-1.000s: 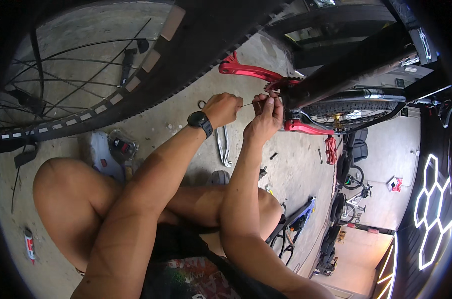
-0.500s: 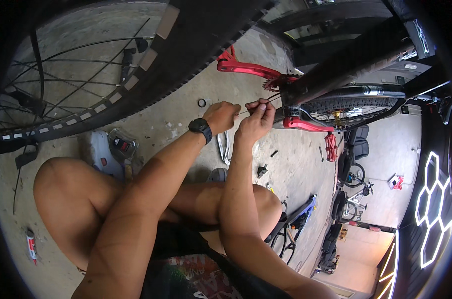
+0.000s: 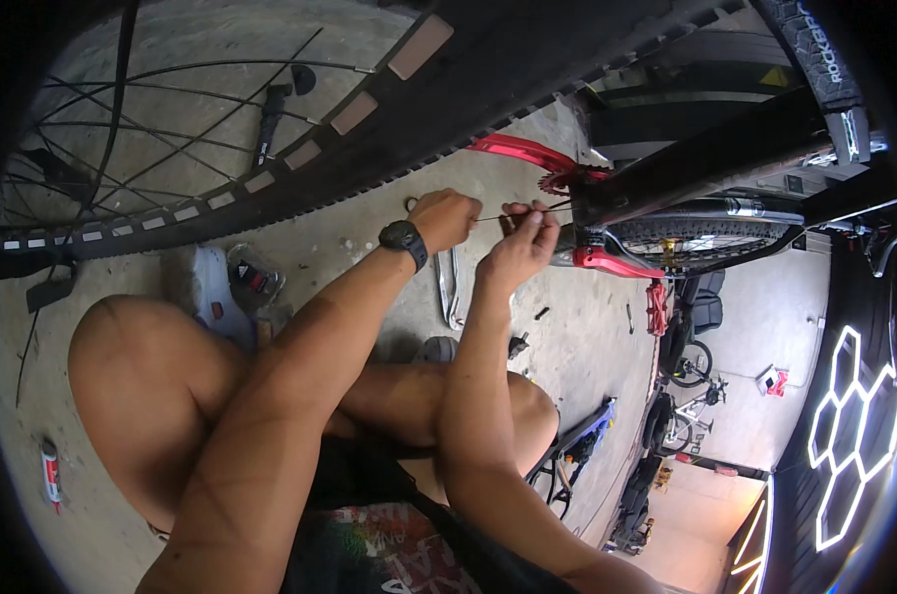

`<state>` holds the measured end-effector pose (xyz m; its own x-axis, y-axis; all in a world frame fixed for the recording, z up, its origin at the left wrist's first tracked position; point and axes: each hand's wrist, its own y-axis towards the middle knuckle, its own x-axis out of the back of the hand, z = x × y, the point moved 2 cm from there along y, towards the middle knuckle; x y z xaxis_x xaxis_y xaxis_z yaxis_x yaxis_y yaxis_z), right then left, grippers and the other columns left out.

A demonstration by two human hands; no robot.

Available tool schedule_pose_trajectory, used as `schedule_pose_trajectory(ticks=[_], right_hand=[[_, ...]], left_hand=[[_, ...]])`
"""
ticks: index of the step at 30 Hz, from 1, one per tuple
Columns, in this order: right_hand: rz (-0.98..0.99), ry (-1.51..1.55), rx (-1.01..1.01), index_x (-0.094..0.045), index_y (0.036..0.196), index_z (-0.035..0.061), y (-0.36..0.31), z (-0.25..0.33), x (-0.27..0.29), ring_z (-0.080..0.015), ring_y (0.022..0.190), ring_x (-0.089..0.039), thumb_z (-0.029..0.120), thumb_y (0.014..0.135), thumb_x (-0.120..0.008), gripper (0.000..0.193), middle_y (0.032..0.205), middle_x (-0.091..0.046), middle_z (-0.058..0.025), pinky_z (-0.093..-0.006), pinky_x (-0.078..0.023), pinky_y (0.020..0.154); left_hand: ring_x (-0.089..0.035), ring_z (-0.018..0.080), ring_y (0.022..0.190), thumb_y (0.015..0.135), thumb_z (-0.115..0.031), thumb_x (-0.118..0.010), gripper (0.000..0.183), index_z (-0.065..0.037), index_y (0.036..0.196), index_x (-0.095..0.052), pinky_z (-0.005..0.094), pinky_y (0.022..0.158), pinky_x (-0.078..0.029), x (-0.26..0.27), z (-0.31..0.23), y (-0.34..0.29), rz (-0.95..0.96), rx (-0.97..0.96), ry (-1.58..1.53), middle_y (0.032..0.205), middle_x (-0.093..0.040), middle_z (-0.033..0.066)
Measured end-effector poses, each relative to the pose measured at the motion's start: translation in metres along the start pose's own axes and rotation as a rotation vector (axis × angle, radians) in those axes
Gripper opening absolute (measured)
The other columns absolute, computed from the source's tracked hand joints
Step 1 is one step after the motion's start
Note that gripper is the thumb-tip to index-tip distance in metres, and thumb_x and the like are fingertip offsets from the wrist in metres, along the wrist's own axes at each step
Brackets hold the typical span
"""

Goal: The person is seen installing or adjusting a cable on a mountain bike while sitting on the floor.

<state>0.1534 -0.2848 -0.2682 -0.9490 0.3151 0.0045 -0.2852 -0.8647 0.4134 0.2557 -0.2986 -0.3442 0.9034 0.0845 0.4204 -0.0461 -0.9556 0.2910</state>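
My left hand [image 3: 445, 220], with a black watch on its wrist, is closed in a pinch on a thin dark cable [image 3: 492, 217]. To its right, my right hand [image 3: 523, 244] grips the same cable between thumb and fingers, its palm turned up. From there the cable runs on to the dark bicycle frame [image 3: 666, 163] near the bottom bracket. Beside that spot are a red crank arm [image 3: 616, 261] and a red chainring [image 3: 559, 184]. The exact fingertip contact is partly hidden.
A large front wheel with a knobbly tyre [image 3: 389, 119] spans the upper left. On the concrete floor lie a silver tool [image 3: 449, 289], a small black part [image 3: 518, 346], a red and white tube [image 3: 50, 475] and a clear package [image 3: 255, 276]. More bicycles stand at the right.
The view has shifted, so the front wheel sits lower and farther right. My hands stay on the cable, with the right hand's fingers a little more spread.
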Motion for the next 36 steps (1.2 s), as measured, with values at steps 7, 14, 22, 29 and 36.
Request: schedule_pose_trajectory(ticks=[7, 14, 22, 29, 36], right_hand=[[-0.004, 0.106, 0.039, -0.059, 0.118, -0.0028, 0.019, 0.031, -0.002, -0.0175, 0.083, -0.065, 0.01, 0.108, -0.048, 0.019, 0.096, -0.067, -0.0106, -0.0322, -0.058, 0.08], [-0.028, 0.08, 0.097, -0.059, 0.116, -0.0021, 0.024, 0.032, 0.008, -0.0154, 0.083, -0.062, 0.004, 0.107, -0.048, 0.016, 0.095, -0.065, -0.0086, -0.0296, -0.056, 0.077], [0.096, -0.139, -0.121, -0.062, 0.11, 0.01, 0.014, 0.006, 0.001, -0.0135, 0.096, -0.066, 0.014, 0.107, -0.053, 0.011, 0.106, -0.073, -0.0045, -0.0329, -0.048, 0.085], [0.216, -0.087, -0.349, -0.065, 0.105, 0.005, 0.006, -0.023, -0.01, -0.013, 0.087, -0.067, 0.006, 0.103, -0.055, 0.01, 0.102, -0.073, -0.0049, -0.0253, -0.047, 0.071], [0.146, -0.161, -0.083, -0.064, 0.105, 0.0017, 0.005, -0.027, -0.005, -0.0118, 0.084, -0.065, 0.0, 0.102, -0.052, 0.012, 0.094, -0.071, -0.0063, -0.0258, -0.049, 0.073]], left_hand=[[-0.069, 0.0403, 0.08, 0.087, -0.017, -0.07, 0.011, -0.006, 0.087, -0.07, 0.0497, 0.07, -0.052, 0.013, -0.045, 0.018, 0.017, -0.101, -0.179, 0.082, -0.07, 0.0186], [-0.068, 0.0409, 0.079, 0.084, -0.013, -0.071, 0.009, -0.005, 0.083, -0.069, 0.0485, 0.067, -0.052, 0.001, -0.062, 0.02, 0.002, -0.122, -0.332, 0.081, -0.07, 0.0194], [-0.068, 0.0396, 0.082, 0.084, -0.014, -0.074, 0.015, -0.006, 0.079, -0.063, 0.0496, 0.07, -0.051, 0.013, -0.013, 0.018, -0.151, 0.027, -0.162, 0.08, -0.069, 0.016], [-0.069, 0.0392, 0.081, 0.083, -0.01, -0.075, 0.01, -0.006, 0.081, -0.066, 0.0494, 0.07, -0.053, 0.013, 0.038, 0.007, -0.13, 0.156, 0.002, 0.082, -0.07, 0.016], [-0.069, 0.0382, 0.082, 0.083, -0.011, -0.075, 0.008, -0.006, 0.083, -0.068, 0.0492, 0.07, -0.053, 0.003, 0.032, 0.003, -0.105, 0.123, 0.016, 0.083, -0.071, 0.0163]])
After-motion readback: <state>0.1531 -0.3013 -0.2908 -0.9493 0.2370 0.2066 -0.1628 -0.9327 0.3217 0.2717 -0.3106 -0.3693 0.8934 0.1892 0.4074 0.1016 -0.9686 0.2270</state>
